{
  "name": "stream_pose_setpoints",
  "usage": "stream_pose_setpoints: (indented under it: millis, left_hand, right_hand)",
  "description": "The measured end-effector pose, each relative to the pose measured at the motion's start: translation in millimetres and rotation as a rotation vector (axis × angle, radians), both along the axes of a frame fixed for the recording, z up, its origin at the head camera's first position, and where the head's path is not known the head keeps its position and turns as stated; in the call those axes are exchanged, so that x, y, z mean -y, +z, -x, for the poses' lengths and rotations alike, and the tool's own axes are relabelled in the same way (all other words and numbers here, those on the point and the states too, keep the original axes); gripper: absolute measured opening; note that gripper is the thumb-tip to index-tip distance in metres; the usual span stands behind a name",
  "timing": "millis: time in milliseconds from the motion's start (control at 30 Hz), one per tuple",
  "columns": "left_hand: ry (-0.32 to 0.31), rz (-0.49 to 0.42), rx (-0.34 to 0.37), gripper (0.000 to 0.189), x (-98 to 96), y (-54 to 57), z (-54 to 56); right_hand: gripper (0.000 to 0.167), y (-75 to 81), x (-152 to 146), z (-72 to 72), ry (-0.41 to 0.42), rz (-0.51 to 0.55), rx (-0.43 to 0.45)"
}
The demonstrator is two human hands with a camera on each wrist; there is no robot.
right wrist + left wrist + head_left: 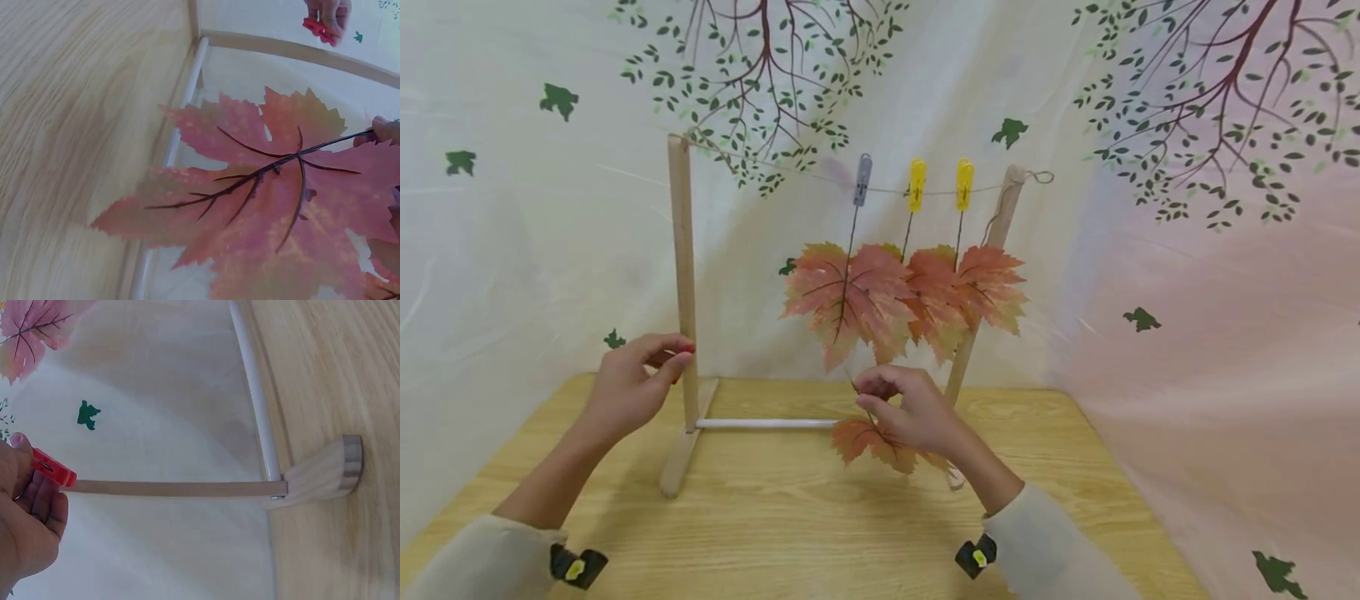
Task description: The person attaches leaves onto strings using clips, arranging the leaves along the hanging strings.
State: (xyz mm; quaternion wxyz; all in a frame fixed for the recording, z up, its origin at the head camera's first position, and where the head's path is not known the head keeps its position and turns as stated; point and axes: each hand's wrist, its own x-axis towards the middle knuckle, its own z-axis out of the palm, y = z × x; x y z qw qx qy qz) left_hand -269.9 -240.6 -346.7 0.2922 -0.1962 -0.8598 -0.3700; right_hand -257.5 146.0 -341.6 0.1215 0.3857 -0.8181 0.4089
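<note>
My left hand (634,385) pinches a red clothespin (54,467) between thumb and fingers, close to the left wooden post (683,275). In the head view the palm side of the fingers hides most of that clothespin. By its dark stem, an orange-red artificial maple leaf (281,156) hangs from my right hand (913,408), low in front of the white crossbar (767,423). Above, similar leaves (850,292) hang from a string (820,177), held by a grey clothespin (862,180) and two yellow clothespins (916,185).
The wooden frame stands on a wood-grain table (760,533), its right post (1006,208) partly behind the hanging leaves. Behind it is a pale cloth backdrop (1105,350) with printed branches and green leaves. The string ends in a loop (1042,177) past the right post.
</note>
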Motion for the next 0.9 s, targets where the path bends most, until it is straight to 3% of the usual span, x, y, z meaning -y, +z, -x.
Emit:
stream_pose_setpoints:
  millis: [200, 400, 700, 900]
  left_hand:
    - [-0.017, -0.001, -0.058, 0.016, -12.7, 8.1, 6.1]
    - [-0.041, -0.009, -0.097, 0.012, -25.3, 22.3, 10.5]
    - [-0.057, -0.003, -0.13, 0.007, -33.9, 49.2, 15.8]
    - [-0.058, -0.005, -0.133, 0.009, -40.3, 74.5, 17.5]
  right_hand:
    - [0.011, 9.8, 20, -2.3, -0.013, 0.125, -0.021]
    - [0.013, 21.2, 40, -3.8, -0.053, 0.18, -0.046]
    - [0.014, 40.6, 60, -1.3, -0.126, 0.262, -0.026]
    - [0.016, 55.5, 69, 2.6, -0.136, 0.303, 0.021]
